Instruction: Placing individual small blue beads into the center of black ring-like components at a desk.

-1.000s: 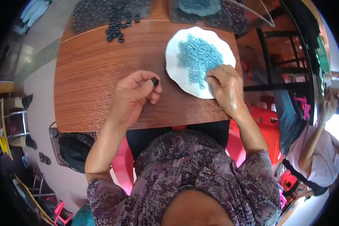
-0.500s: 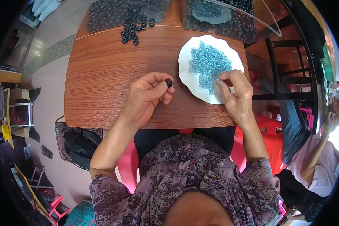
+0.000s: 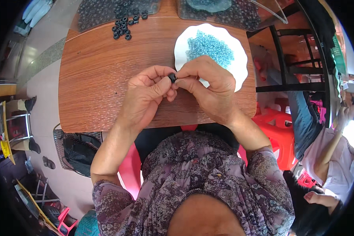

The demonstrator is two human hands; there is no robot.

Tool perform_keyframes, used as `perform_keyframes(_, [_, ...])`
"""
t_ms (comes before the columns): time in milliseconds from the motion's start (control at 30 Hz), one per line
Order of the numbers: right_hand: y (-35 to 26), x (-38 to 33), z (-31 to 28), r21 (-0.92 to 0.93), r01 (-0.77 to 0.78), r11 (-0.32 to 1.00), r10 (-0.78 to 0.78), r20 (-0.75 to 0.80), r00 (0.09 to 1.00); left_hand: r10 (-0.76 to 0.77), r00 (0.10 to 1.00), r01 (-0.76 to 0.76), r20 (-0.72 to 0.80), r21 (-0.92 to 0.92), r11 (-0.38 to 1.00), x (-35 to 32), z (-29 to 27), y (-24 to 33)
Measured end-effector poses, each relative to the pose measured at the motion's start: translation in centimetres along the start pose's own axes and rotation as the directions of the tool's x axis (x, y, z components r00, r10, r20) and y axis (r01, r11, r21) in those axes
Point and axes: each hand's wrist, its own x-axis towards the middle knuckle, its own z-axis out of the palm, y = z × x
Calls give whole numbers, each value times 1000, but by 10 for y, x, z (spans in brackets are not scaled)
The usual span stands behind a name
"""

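Observation:
Over the near half of the wooden table, my left hand (image 3: 143, 92) pinches a small round black plastic piece (image 3: 172, 77) between thumb and fingertips. My right hand (image 3: 214, 84) meets it there, thumb and forefinger closed at the black piece's right side. Whatever lies between the right fingertips is too small and covered to make out. Just beyond the right hand stands a white wavy-edged plate (image 3: 242, 72), holding a heap of tiny clear-blue bead-like pieces (image 3: 210, 45).
Loose black pieces (image 3: 122, 29) lie at the table's far side, beside a clear bin (image 3: 94, 19) full of them. Another clear bin (image 3: 240, 17) stands behind the plate. A red stool (image 3: 277, 131) is to the right, near another person's arm (image 3: 326, 157).
My right hand has left the plate of blue pieces and come left to the black piece. My left hand still holds that piece. The whole view has shifted slightly.

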Motion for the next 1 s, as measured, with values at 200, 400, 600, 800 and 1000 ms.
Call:
perform_keyframes(200, [-2, -2, -1, -53, -16, 998, 17, 26, 1000, 17, 1000, -16, -22, 33, 999, -1, 2, -4])
perform_keyframes(400, [-15, 19, -21, 263, -561, 785, 487, 297, 821, -15, 1000, 16, 25, -5, 1000, -3, 7, -6])
perform_keyframes(600, [-3, 24, -29, 334, -665, 668, 525, 421, 739, -51, 996, 53, 68, -30, 998, 5, 13, -7])
perform_keyframes(800, [3, 32, -47, 332, -585, 740, 499, 312, 808, -66, 996, 71, 53, -107, 992, 20, 15, 2])
perform_keyframes(1000, [-15, 102, -108, -87, -131, 988, 125, -65, 990, -19, 999, 22, 35, -74, 997, 34, 10, 15])
